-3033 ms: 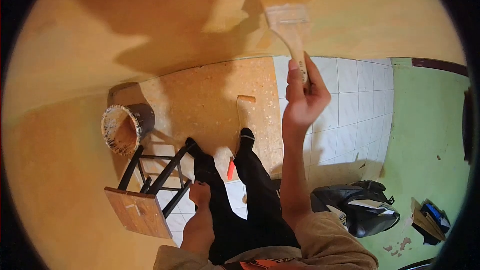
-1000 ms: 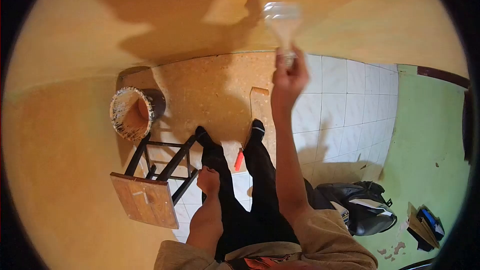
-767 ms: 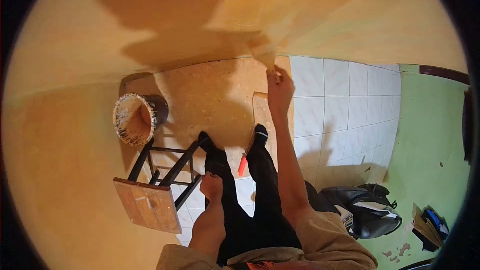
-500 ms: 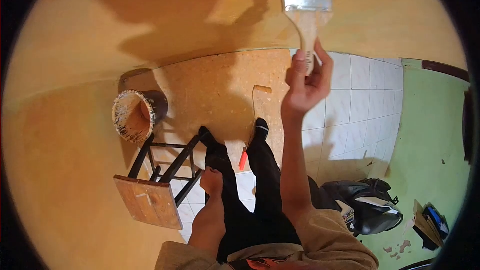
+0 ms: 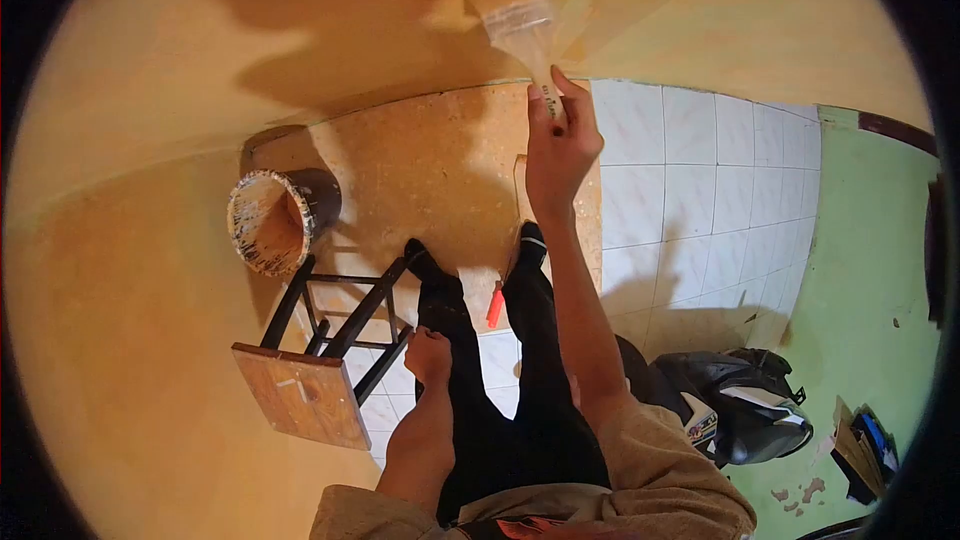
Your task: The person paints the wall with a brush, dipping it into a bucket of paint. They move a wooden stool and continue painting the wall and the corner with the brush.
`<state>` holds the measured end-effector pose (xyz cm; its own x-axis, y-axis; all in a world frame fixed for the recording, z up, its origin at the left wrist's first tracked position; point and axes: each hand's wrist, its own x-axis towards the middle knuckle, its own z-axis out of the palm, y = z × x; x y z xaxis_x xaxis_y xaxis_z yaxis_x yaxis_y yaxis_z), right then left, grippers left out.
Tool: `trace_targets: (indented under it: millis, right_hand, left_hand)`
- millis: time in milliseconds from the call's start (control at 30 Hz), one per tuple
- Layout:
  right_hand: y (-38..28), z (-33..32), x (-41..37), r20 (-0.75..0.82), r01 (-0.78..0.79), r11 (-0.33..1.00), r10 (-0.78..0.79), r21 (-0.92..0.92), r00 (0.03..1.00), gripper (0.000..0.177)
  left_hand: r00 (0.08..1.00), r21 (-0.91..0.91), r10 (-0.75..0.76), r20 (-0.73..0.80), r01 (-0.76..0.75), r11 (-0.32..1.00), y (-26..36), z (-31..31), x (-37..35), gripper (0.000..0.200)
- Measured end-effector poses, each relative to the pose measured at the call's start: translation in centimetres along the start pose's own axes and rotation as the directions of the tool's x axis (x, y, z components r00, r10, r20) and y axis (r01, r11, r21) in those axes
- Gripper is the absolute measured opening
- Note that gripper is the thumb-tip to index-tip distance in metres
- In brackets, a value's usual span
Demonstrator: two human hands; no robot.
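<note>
My right hand (image 5: 562, 155) is wrapped round the pale handle of a wide paintbrush (image 5: 530, 35) with a metal band. The brush points up and left, and its bristles, smeared by motion, are at the yellow-orange wall (image 5: 640, 0). Low beside my leg, my left hand (image 5: 428, 355) is closed in a fist, and I see nothing in it. It is near the legs of a wooden stool (image 5: 305, 402). Beyond the stool stands a paint-spattered bucket (image 5: 268, 223) with orange-brown paint inside.
A brown sheet (image 5: 400, 155) covers the floor along the wall, with white tiles (image 5: 690, 175) to its right. A red-handled tool (image 5: 495, 307) lies between my feet. A dark motorbike (image 5: 735, 405) stands at the right, near a green wall (image 5: 850, 270).
My right hand has moved left with the paintbrush, which now tilts left instead of standing nearly upright. The left hand stays in a fist, and the view has shifted slightly.
</note>
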<state>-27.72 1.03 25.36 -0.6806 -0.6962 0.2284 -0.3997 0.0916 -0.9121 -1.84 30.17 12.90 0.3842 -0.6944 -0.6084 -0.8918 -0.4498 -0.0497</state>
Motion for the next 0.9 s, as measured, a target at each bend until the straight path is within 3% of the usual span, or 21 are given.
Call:
trace_targets:
  millis: [33,100,167,233,367,467,533,567,633,767,833,900]
  right_hand:
    - [-0.6,0.0,-0.6,0.001,-0.005,1.000,0.005,-0.004,1.000,0.026]
    - [-1.4,0.1,-1.2,-0.046,-0.013,0.947,0.029,0.322,0.998,0.024]
    - [1.9,1.2,-1.5,-0.032,-0.017,0.964,0.027,0.265,0.999,0.022]
    - [5.3,2.2,-1.5,0.100,-0.278,0.959,0.271,0.057,0.957,0.024]
    - [10.6,2.7,-1.6,0.139,-0.361,0.925,0.375,-0.115,0.917,0.026]
    - [9.0,1.9,-0.8,0.105,-0.255,0.963,0.263,-0.083,0.959,0.026]
    - [4.8,0.6,0.6,0.074,-0.113,0.993,0.115,-0.021,0.991,0.024]
    - [2.6,-0.2,1.0,0.075,-0.117,0.993,0.118,-0.024,0.990,0.024]
    - [-0.6,-1.1,1.0,-0.004,-0.014,0.971,0.016,0.237,1.000,0.025]
    - [2.2,0.4,-0.2,-0.070,0.051,0.953,-0.032,0.297,0.997,0.024]
    - [6.3,1.8,-0.8,0.104,-0.228,0.962,0.213,0.153,0.971,0.023]
    - [8.7,3.0,-1.3,0.143,-0.296,0.950,0.281,0.096,0.949,0.024]
  left_hand:
    - [1.000,0.020,0.010,-0.004,-0.010,1.000,0.1,0.0,-0.1,0.021]
    - [1.000,0.004,-0.003,0.010,0.003,1.000,0.5,-0.2,-0.1,0.021]
    - [1.000,-0.007,-0.018,0.020,0.018,1.000,0.6,-0.3,-0.1,0.021]
    - [1.000,0.019,-0.005,0.019,0.005,1.000,0.5,-0.1,-0.1,0.021]
    - [1.000,0.004,-0.005,-0.013,0.005,1.000,0.3,0.4,-0.1,0.021]
    - [0.999,0.042,-0.007,0.041,0.005,0.999,0.9,-0.4,-0.1,0.020]
    - [0.999,0.001,-0.023,0.030,0.023,1.000,1.3,-1.1,-0.5,0.020]
    - [0.999,0.004,-0.024,0.033,0.024,1.000,1.3,-0.9,-0.5,0.020]
    - [1.000,0.006,-0.011,0.029,0.011,1.000,1.1,-0.6,-0.3,0.020]
    - [0.999,0.026,-0.009,0.049,0.007,1.000,1.5,-0.8,-0.1,0.020]
    - [0.998,0.038,-0.021,0.051,0.019,0.999,1.7,-0.9,0.0,0.019]
    - [0.999,0.033,-0.014,0.049,0.012,0.999,1.9,-0.9,-0.1,0.019]
